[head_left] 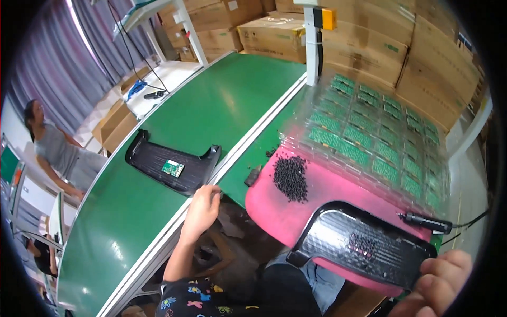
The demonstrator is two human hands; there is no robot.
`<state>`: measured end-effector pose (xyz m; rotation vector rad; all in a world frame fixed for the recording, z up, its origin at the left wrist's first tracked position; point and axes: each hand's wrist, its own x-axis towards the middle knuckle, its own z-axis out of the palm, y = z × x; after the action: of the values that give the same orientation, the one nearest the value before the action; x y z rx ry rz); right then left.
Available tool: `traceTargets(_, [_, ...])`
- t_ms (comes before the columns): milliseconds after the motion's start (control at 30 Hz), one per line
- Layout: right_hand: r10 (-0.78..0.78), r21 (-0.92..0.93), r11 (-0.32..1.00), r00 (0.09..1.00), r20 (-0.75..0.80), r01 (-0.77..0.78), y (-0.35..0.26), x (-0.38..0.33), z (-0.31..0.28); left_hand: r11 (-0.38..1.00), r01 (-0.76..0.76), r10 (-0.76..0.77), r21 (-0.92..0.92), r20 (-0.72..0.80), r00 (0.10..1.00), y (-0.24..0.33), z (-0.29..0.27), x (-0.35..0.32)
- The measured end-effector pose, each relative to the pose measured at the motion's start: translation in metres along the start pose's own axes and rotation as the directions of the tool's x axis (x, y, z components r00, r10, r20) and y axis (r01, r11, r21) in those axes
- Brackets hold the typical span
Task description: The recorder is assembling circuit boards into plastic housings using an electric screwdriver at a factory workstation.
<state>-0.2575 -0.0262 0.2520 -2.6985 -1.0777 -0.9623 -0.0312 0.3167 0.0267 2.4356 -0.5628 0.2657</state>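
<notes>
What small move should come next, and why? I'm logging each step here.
Probably lay the black tray flat on the pink mat. The right hand pinches it only at a corner, so it hangs tilted over the mat's edge, while the left hand rests on the belt's rail.

Right hand (438, 280) grips black housing (364, 245) over pink mat (317, 195); left hand (203, 208) rests at conveyor belt (211, 116) edge, beside second housing (171, 164) carrying green board (172, 168).
</notes>
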Motion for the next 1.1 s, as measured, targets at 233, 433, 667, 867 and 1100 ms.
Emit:
traceTargets(233, [0.267, -0.109, 0.929, 0.842, -0.468, -0.355, 0.142, 0.007, 0.130, 0.941, 0.258, -0.162, 0.220, -0.375, 0.913, -0.068, -0.004, -0.040])
traceTargets(433, [0.853, -0.364, 0.457, 0.516, -0.077, -0.811, 0.325, -0.067, 0.203, 1.000, 0.006, 0.002, 0.028, -0.294, 0.956, 0.012, 0.014, 0.002])
traceTargets(667, [0.889, -0.349, 0.457, 0.403, 0.218, -0.818, 0.379, -0.050, 0.316, 0.897, -0.251, 0.285, -0.363, 0.042, 0.958, 0.100, 0.077, 0.017])
traceTargets(867, [0.822, -0.444, 0.532, 0.565, 0.066, -0.721, 0.368, -0.049, 0.299, 0.826, -0.476, 0.531, -0.303, 0.133, 0.837, 0.120, 0.090, 0.010])
traceTargets(1100, [0.612, 0.088, 0.791, 0.776, -0.150, -0.606, 0.239, -0.051, 0.201, 0.513, -0.700, 0.636, -0.496, -0.328, 0.698, 0.107, 0.120, 0.047])
